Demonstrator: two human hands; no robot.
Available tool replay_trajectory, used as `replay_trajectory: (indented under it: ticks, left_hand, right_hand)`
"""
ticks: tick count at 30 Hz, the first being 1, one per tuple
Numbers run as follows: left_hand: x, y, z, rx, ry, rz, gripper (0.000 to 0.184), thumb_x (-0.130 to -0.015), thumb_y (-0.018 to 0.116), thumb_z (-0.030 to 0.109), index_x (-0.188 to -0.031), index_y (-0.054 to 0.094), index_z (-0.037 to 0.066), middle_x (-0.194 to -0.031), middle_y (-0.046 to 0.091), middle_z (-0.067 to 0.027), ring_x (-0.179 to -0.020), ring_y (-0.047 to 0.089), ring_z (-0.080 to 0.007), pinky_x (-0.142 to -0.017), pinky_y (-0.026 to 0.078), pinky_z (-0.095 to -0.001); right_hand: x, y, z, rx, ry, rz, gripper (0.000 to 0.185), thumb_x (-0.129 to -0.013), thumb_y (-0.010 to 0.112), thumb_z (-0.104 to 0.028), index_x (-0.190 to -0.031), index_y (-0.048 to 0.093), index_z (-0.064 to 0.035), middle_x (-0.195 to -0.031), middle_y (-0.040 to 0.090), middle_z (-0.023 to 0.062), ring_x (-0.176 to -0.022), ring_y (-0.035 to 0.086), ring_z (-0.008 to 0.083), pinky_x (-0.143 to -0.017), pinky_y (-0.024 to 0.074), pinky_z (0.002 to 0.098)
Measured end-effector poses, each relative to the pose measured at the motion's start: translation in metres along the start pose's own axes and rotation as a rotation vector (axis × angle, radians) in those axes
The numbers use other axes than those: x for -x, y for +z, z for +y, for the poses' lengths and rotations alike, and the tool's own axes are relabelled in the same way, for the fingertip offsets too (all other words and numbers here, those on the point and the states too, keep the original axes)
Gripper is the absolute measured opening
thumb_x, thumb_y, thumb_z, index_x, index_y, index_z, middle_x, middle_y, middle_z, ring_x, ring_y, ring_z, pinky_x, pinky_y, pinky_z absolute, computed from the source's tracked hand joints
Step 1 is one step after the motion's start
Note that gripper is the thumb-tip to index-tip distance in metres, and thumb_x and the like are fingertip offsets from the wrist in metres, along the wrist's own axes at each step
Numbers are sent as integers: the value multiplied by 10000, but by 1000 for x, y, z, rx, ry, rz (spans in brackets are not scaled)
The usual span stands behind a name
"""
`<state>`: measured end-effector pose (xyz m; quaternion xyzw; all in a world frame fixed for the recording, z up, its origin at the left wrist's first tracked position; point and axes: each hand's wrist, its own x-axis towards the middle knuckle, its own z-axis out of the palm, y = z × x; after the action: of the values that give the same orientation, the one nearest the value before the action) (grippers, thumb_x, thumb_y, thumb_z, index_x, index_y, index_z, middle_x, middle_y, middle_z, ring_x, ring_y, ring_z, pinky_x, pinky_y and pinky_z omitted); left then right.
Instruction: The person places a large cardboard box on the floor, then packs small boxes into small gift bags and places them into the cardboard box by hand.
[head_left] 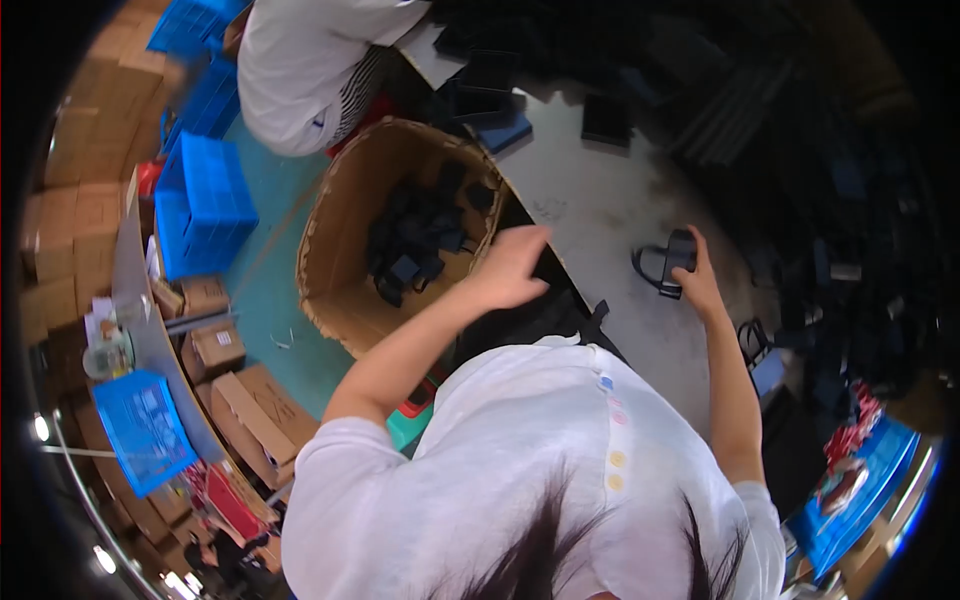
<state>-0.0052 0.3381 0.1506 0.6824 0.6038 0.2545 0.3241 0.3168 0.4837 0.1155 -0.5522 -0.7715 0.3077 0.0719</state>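
Note:
My right hand (702,282) is closed around a small black box-like item (681,255) with a dark loop (648,263), like a strap or cable, sticking out to its left. It is at the grey tabletop (575,190); whether the item touches the surface I cannot tell. My left hand (512,268) is at the table's near left edge, beside the rim of a large cardboard box (335,235). Its thumb stands apart from the fingers and nothing shows in it. Inside the box lies a heap of black pieces (410,235).
A person in a white top (300,70) is beyond the box. Dark flat boxes (607,120) lie on the table, with many dark items piled at the right. Blue crates (205,200) and cartons (255,415) stand at the left; another blue bin (865,500) is at lower right.

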Motion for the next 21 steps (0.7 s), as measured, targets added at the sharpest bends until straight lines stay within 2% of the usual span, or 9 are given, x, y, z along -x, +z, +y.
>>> replay_trajectory:
  ticks: [2,4,6,9,11,16,18,19,21]
  left_hand:
    - [-17,40,26,4,54,27,1053,-573,800,268,-1427,242,4,-1442,304,-222,-1346,255,-426,-1114,247,-460]
    - [-38,54,52,128,230,202,1080,-500,819,228,-1406,271,17,-1429,317,-191,-1302,327,-410,-1082,297,-464]
    - [-52,60,51,284,211,284,1091,-481,819,184,-1407,265,22,-1384,348,-186,-1273,355,-396,-1064,323,-453]
    - [-51,49,59,187,131,224,1081,-475,837,133,-1396,279,38,-1338,378,-172,-1227,397,-386,-1043,351,-437]
    - [-47,52,59,228,110,172,1079,-474,837,124,-1394,280,45,-1325,382,-177,-1220,404,-384,-1036,359,-433]
    - [-47,48,45,615,98,298,1046,-509,857,183,-1369,279,37,-1335,370,-181,-1255,393,-363,-1042,365,-435]
    - [-55,47,35,644,172,342,1079,-516,871,216,-1385,256,41,-1382,328,-178,-1289,365,-354,-1063,338,-427]
    - [-60,41,32,577,237,302,1099,-525,875,271,-1399,249,42,-1403,306,-184,-1305,334,-371,-1076,312,-443]
    - [-72,18,16,288,440,304,1170,-547,849,491,-1434,233,41,-1450,250,-211,-1348,223,-430,-1106,222,-497]
  right_hand:
    - [9,-9,-61,-1209,377,-467,748,-715,569,-43,-1416,356,-194,-1232,517,112,-1093,536,251,-891,471,365]
    - [16,3,-85,-1258,155,-552,663,-744,538,-15,-1386,391,-88,-1185,534,59,-1092,516,182,-874,465,305]
    - [13,10,-100,-1102,309,-418,601,-805,548,-78,-1384,389,-50,-1127,579,69,-1000,564,173,-849,459,276]
    - [12,-1,-122,-585,-102,-105,414,-866,510,-96,-1271,504,-14,-1045,619,104,-922,597,189,-822,463,281]
    - [5,-4,-129,-321,-504,379,254,-905,472,-86,-1101,601,11,-964,638,127,-873,609,194,-793,467,284]
    - [-26,-3,-115,-674,-186,605,244,-954,470,-191,-1046,633,-33,-986,647,79,-816,600,147,-717,469,260]
    - [-31,8,-99,-1185,308,-201,382,-916,549,-368,-1140,595,-62,-1009,639,53,-865,617,166,-809,483,280]
    - [-27,15,-100,-1269,168,-418,498,-884,569,-456,-1211,556,-81,-1036,630,52,-863,619,158,-793,485,268]
    - [-34,28,-91,-1367,307,-316,478,-885,581,-445,-1184,574,-73,-1023,644,58,-866,629,171,-778,502,283]
